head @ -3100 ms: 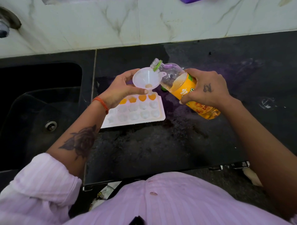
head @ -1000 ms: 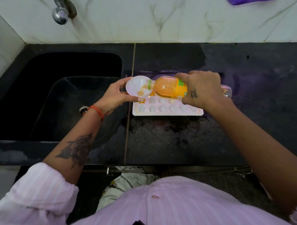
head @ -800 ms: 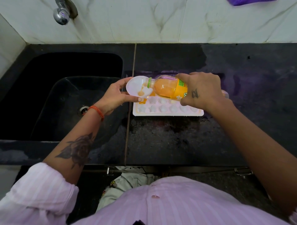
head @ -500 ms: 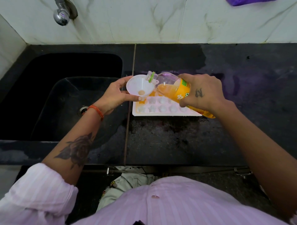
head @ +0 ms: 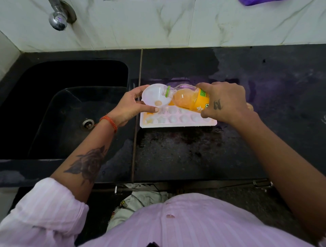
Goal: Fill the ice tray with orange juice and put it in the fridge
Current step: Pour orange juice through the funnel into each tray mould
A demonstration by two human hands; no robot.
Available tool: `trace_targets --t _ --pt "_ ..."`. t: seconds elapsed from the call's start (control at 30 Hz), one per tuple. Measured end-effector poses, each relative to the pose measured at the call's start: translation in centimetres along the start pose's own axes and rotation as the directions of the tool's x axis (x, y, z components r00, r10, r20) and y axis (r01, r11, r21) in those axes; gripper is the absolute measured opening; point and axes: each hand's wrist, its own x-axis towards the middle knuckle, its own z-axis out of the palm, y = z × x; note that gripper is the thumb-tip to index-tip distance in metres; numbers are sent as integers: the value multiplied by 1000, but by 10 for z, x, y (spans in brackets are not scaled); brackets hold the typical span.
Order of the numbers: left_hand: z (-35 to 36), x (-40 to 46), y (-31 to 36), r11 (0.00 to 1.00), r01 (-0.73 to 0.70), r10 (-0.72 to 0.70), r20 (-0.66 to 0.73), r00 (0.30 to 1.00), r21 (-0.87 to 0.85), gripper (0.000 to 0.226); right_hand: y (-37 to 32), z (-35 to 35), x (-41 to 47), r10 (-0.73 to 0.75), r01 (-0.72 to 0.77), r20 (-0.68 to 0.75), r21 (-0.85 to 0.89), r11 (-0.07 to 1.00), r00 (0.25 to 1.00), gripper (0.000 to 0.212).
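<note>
A white ice tray (head: 178, 123) lies on the black counter just right of the sink. My left hand (head: 128, 107) holds a white funnel (head: 155, 96) over the tray's left end, with a little orange juice at its neck. My right hand (head: 224, 102) grips the orange juice bottle (head: 188, 99), tipped almost level with its mouth inside the funnel's rim. The bottle and my right hand hide the tray's far rows; the near row of moulds looks pale, with a faint orange tint at its left end.
A black sink (head: 70, 109) with a drain sits to the left, under a chrome tap (head: 58, 19) on the marble wall. A purple object (head: 254, 2) lies at the top edge. The black counter (head: 194, 155) stretches toward me and to the right.
The bottle's base has dropped to near level again and its mouth has gone over the funnel's rim. The funnel has stayed at the tray's left end.
</note>
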Motion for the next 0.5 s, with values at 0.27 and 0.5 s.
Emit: trace_targets --t 0.27,0.5 --pt "4 3 1 1000 14 -14 9 1000 18 66 2 0 1 -9 8 -10 -48 999 1000 68" --pt "6 5 0 1000 13 -13 16 1000 12 65 2 -3 2 -21 16 -43 -111 994 999 61"
